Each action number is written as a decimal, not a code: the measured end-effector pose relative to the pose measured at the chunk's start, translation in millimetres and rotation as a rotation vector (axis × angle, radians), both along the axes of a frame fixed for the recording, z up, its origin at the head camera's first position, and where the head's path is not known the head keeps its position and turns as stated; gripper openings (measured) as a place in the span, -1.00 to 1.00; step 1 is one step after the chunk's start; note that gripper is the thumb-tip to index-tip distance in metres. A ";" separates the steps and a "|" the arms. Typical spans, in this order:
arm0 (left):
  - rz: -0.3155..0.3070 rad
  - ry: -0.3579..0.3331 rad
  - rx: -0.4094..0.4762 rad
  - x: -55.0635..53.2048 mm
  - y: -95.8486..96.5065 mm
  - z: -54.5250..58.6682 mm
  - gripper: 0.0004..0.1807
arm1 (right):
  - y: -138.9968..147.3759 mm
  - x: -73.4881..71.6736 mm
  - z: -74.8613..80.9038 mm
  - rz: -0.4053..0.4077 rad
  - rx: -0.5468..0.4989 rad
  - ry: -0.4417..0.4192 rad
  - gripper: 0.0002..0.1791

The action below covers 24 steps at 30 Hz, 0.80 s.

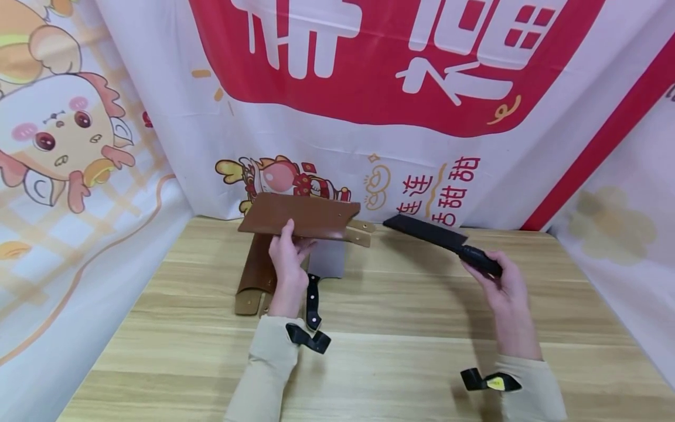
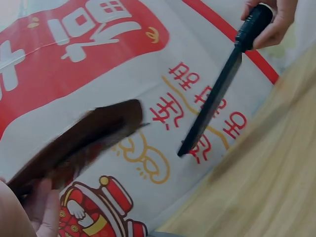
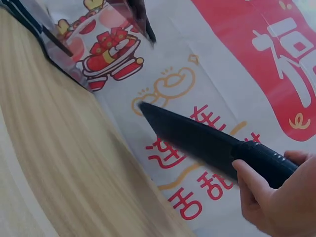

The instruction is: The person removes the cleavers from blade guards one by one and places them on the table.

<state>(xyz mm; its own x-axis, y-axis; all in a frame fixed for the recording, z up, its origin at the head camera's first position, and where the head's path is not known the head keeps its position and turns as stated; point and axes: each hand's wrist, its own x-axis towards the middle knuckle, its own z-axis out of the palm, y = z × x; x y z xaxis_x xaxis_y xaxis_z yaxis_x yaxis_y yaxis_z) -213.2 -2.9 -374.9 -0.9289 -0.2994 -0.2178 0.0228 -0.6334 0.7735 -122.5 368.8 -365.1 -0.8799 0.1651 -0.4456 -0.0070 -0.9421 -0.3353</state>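
Observation:
My left hand [image 1: 289, 264] holds a brown leather knife sheath [image 1: 300, 214] raised over the back of the table, its straps pointing right. In the left wrist view its narrow open side shows as a dark slot. Over on the right, my right hand [image 1: 506, 287] grips the black handle of a dark-bladed kitchen knife [image 1: 427, 231], its blade pointing left toward the sheath but apart from it. Below my left hand a cleaver [image 1: 327, 261] with a riveted black handle lies on the table. Beside it lies a second brown sheath [image 1: 257, 269], partly hidden by the raised one.
Light wood table [image 1: 395, 363] spreads under both hands. A white and red printed cloth [image 1: 337, 111] hangs behind it, and another printed cloth [image 1: 142, 246] hangs along the left. Black bands [image 1: 308, 338] are worn around both sleeves.

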 end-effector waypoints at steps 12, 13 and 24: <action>-0.331 -0.092 -0.504 -1.8 36.2 -27.8 -0.54 | -9.1 1.0 -6.0 0.224 0.275 0.045 -0.60; -0.345 -0.090 -0.556 -2.9 39.9 -31.9 -0.55 | -11.3 0.6 -7.2 0.250 0.326 0.055 -0.64; -0.466 0.019 -0.795 -5.9 68.5 -49.3 -0.45 | -25.4 -0.4 -20.6 0.512 0.990 0.071 -0.87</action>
